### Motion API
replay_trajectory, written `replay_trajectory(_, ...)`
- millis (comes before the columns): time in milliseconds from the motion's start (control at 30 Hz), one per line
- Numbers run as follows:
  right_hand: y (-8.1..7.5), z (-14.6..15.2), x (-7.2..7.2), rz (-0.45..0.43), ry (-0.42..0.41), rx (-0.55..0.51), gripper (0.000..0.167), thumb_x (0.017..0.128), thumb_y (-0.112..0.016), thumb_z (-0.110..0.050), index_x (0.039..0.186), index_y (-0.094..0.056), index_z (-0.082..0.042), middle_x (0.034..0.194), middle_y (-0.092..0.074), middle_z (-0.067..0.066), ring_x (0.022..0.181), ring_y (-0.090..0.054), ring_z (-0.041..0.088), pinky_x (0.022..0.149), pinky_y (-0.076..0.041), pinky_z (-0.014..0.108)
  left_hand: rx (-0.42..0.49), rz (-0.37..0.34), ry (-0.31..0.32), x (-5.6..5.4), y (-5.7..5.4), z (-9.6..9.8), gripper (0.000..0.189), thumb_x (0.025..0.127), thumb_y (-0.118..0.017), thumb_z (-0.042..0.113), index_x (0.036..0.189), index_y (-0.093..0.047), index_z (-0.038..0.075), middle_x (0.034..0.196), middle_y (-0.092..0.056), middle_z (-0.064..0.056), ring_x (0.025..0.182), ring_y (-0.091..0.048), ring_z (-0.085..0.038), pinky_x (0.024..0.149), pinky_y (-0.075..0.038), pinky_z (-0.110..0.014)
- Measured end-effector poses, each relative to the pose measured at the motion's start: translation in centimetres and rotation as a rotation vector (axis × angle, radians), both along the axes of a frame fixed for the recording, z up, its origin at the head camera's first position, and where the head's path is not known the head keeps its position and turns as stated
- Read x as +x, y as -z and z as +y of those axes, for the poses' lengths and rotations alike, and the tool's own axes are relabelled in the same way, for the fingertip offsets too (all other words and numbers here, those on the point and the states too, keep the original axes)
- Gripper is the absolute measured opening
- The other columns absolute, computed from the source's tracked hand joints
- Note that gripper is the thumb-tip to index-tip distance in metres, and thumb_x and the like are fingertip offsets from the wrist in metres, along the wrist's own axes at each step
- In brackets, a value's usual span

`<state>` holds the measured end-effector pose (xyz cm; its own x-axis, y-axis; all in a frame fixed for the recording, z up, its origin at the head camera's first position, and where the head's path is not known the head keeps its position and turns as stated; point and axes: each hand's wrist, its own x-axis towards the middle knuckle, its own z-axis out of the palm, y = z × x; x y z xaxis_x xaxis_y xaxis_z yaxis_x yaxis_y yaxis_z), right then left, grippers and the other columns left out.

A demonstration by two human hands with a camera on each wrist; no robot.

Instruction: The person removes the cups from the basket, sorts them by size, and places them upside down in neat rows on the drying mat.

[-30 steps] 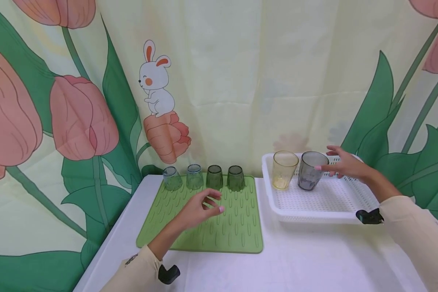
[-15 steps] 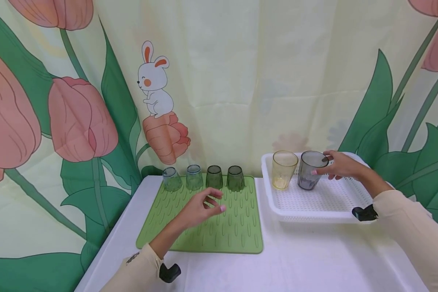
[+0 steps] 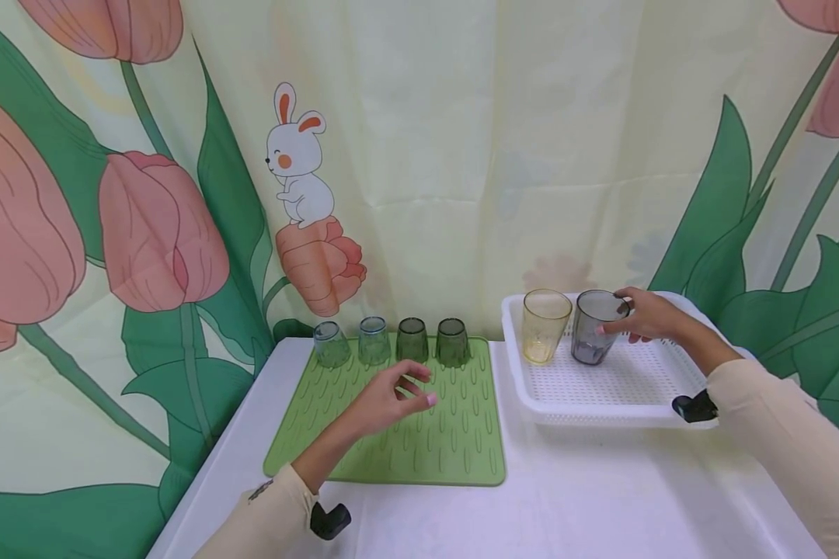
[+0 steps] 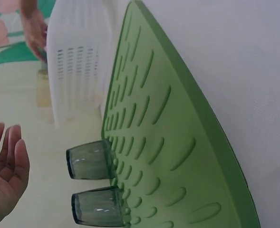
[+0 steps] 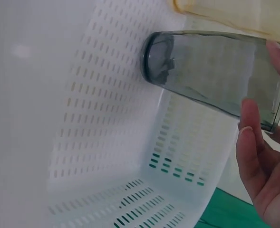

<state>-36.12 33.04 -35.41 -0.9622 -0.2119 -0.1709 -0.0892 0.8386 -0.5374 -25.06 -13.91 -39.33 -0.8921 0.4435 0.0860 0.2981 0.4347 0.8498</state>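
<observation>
A grey glass (image 3: pixel 593 332) stands upright in a white basket (image 3: pixel 601 413). My right hand (image 3: pixel 649 314) holds it near the rim, thumb on one side and fingers on the other, as the right wrist view shows (image 5: pixel 268 166). Beside it on the left is a yellow glass (image 3: pixel 545 330), also upright. Over a green drying mat (image 3: pixel 419 454) my left hand (image 3: pixel 388 400) hovers with relaxed, slightly bent fingers and nothing in them. Nearest to it, two dark grey-green glasses (image 3: pixel 452 345) stand bottom-up at the mat's back edge.
Two bluish glasses (image 3: pixel 374 345) continue that row to the left. A white cloth (image 3: pixel 573 497) covers the table, and a printed curtain (image 3: pixel 433 155) hangs right behind mat and basket. The basket's raised walls surround the two glasses.
My right hand has moved left to the grey glass and its fingers have closed on the rim. The left hand has barely shifted. The glasses stand where they were.
</observation>
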Motion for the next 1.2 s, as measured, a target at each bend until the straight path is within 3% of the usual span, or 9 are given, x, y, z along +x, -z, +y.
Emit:
replay_trajectory(367, -0.3, 0.2, 1.3, 0.015, 0.0, 0.005, 0.101, 0.085, -0.078, -0.045, 0.144, -0.026, 0.018, 0.135, -0.043, 0.041, 0.076, -0.066, 0.021, 0.073, -0.06, 0.044, -0.011, 0.027, 0.043, -0.2, -0.2, 1.6, 0.043, 0.091, -0.075, 0.033, 0.127, -0.061, 0.013, 0.121, -0.064, -0.004, 0.1, -0.064, -0.015, 0.084, -0.055, -0.031)
replay_trajectory(700, -0.3, 0.5, 3.2, 0.036, -0.021, -0.087, 0.099, 0.085, -0.08, -0.04, 0.146, -0.025, 0.015, 0.141, -0.039, 0.039, 0.076, -0.065, 0.02, 0.072, -0.058, 0.04, 0.006, 0.03, 0.07, 0.0, -0.6, 3.0, 0.043, 0.091, -0.075, 0.031, 0.127, -0.061, 0.013, 0.12, -0.063, -0.003, 0.101, -0.064, -0.017, 0.086, -0.055, -0.033)
replay_trajectory(933, -1.8, -0.3, 5.2, 0.107, -0.028, -0.117, 0.097, 0.085, -0.081, -0.037, 0.147, -0.025, 0.013, 0.142, -0.043, 0.034, 0.077, -0.066, 0.02, 0.069, -0.057, 0.036, 0.003, 0.048, 0.07, 0.0, -1.3, 3.9, 0.045, 0.09, -0.075, 0.035, 0.128, -0.06, 0.017, 0.122, -0.063, -0.001, 0.106, -0.063, -0.018, 0.091, -0.054, -0.035)
replay_trajectory(1200, -5.0, -1.9, 9.0, 0.199, -0.032, -0.195, 0.089, 0.084, -0.082, -0.033, 0.147, -0.031, 0.005, 0.141, -0.048, 0.026, 0.082, -0.068, 0.027, 0.066, -0.057, 0.034, 0.043, 0.1, 0.085, 0.5, -2.1, 4.6, 0.051, 0.092, -0.073, 0.034, 0.136, -0.055, 0.014, 0.131, -0.061, 0.0, 0.116, -0.06, -0.019, 0.098, -0.05, -0.04)
